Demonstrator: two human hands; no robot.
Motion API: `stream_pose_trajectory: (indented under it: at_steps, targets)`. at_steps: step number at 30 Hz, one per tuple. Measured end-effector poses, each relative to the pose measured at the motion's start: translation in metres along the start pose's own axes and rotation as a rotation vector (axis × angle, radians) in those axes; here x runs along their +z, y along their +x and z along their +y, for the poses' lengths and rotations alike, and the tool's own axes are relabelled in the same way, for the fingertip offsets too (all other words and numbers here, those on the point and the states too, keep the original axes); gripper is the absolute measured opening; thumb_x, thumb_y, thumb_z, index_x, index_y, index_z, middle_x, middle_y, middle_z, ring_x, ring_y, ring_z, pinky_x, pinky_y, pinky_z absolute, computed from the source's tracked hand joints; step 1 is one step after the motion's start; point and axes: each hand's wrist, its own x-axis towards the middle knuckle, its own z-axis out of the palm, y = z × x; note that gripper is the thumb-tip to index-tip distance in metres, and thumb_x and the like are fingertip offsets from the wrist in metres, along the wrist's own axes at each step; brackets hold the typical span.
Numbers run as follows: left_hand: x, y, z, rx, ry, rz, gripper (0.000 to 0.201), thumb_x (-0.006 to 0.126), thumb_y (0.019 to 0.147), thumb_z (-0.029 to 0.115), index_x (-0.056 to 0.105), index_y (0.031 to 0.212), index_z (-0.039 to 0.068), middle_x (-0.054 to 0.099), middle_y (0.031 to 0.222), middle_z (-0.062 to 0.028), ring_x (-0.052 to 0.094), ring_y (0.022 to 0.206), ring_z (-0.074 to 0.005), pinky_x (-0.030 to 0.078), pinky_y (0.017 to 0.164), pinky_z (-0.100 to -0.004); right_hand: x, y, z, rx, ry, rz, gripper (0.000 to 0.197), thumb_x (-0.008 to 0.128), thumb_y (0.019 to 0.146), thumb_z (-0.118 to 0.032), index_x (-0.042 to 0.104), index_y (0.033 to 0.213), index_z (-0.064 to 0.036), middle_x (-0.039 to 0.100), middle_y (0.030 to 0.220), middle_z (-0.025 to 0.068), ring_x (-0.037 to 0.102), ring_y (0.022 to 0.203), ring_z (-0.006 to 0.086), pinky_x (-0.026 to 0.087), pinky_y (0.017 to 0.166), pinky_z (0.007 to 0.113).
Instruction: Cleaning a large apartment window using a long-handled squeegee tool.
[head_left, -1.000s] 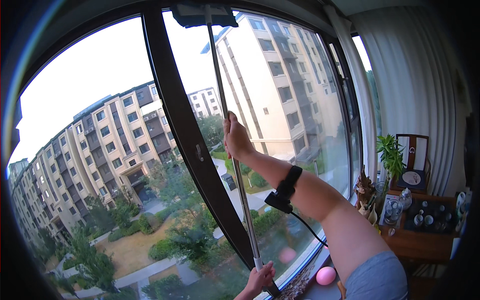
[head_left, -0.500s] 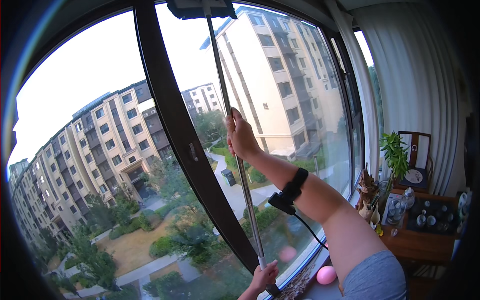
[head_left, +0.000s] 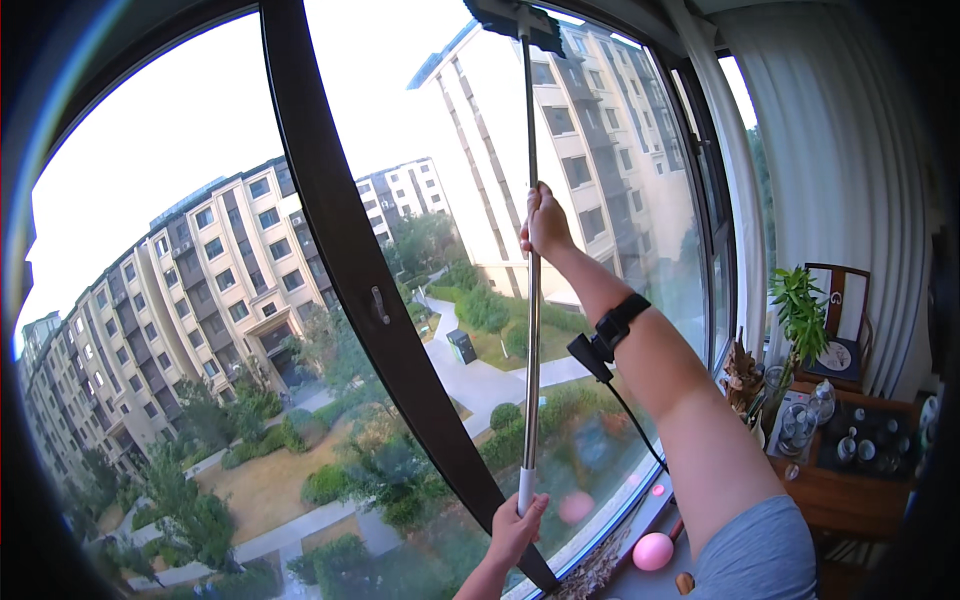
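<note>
A long-handled flat mop stands nearly upright in front of the window pane. Its dark, fringed head is at the top of the glass, partly cut off by the picture's edge. My right hand is closed round the metal pole at about mid-length, arm stretched up. Lower down, my left hand grips the pole's white end. A black strap with a small device and cable sits on my right forearm.
A dark window frame post with a handle slants down left of the pole. On the sill lies a pink ball. To the right are a leafy plant, driftwood, a wooden table with glassware, a chair and a pale curtain.
The mop head has moved right along the top of the glass, and the pole has swung from leaning left to nearly upright. My right hand has gone right and slightly up with it.
</note>
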Motion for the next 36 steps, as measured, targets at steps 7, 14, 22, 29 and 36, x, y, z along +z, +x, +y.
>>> stream_pose_trajectory:
  at_steps: [7, 14, 22, 29, 36]
  targets:
    - [-0.056, -0.036, -0.014, 0.138, 0.111, 0.24, 0.026, 0.072, 0.085, 0.026, 0.06, 0.08, 0.004, 0.048, 0.059, 0.0045, 0.043, 0.048, -0.0044, 0.033, 0.042, -0.0236, 0.029, -0.036, -0.012, 0.131, 0.125, -0.213, 0.032, 0.023, 0.104, -0.034, 0.031, 0.127, -0.0137, 0.05, 0.056, 0.0044, 0.053, 0.04, 0.0186, 0.045, 0.037, 0.031]
    - [-0.139, -0.108, -0.104, -0.034, 0.185, 0.377, 0.024, 0.072, 0.082, 0.016, 0.056, 0.067, 0.007, 0.047, 0.054, 0.0046, 0.043, 0.045, -0.0052, 0.031, 0.041, -0.0244, 0.075, -0.158, 0.015, 0.198, 0.328, -0.54, 0.024, 0.026, 0.103, -0.034, 0.026, 0.118, -0.0147, 0.055, 0.058, 0.0109, 0.061, 0.043, 0.0282, 0.051, 0.037, 0.036]
    - [-0.203, -0.175, -0.227, -0.022, 0.355, 0.504, 0.025, 0.08, 0.074, 0.024, 0.062, 0.082, 0.008, 0.049, 0.053, 0.0037, 0.042, 0.047, -0.0066, 0.034, 0.044, -0.0252, 0.103, -0.306, 0.031, 0.292, 0.339, -0.658, 0.019, 0.031, 0.103, -0.029, 0.025, 0.109, -0.0111, 0.055, 0.057, 0.0098, 0.062, 0.044, 0.0244, 0.05, 0.038, 0.032]
    - [-0.209, -0.194, -0.223, -0.027, 0.278, 0.508, 0.025, 0.08, 0.074, 0.023, 0.062, 0.08, 0.008, 0.05, 0.054, 0.0038, 0.042, 0.047, -0.0069, 0.035, 0.044, -0.0254, 0.105, -0.408, 0.034, 0.39, 0.373, -0.824, 0.025, 0.041, 0.099, -0.014, 0.02, 0.113, -0.0107, 0.054, 0.072, 0.0082, 0.065, 0.057, 0.0214, 0.052, 0.052, 0.03]
    - [-0.194, -0.209, -0.22, -0.061, 0.191, 0.5, 0.024, 0.08, 0.074, 0.023, 0.061, 0.079, 0.009, 0.05, 0.055, 0.0039, 0.042, 0.047, -0.0072, 0.035, 0.044, -0.0256, 0.095, -0.466, 0.03, 0.504, 0.398, -1.026, 0.042, 0.049, 0.094, -0.004, 0.016, 0.118, -0.0137, 0.047, 0.088, 0.0088, 0.066, 0.076, 0.0206, 0.053, 0.068, 0.032]
